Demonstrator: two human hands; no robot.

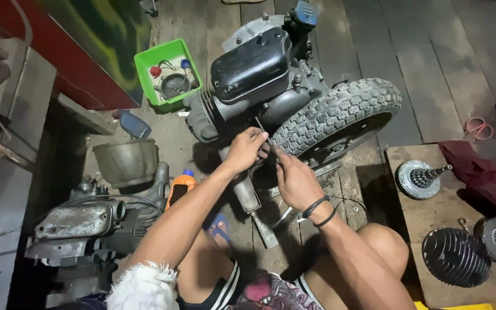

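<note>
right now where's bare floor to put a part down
Bare planks lie right of the tyre, toward the scissors. Crowded: the wooden board with its finned cylinder, and the left side around the metal bowl and old engine.

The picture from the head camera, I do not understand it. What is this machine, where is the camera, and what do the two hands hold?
The camera sits on the person's head and looks down at their own arms and knees. On the wooden floor lies a small engine joined to a knobby tyre. The left hand pinches a thin dark tool near the engine. The right hand is beside it; what it grips is too small to tell. Around are a green tray, a second engine and metal parts on a wooden board.
</note>
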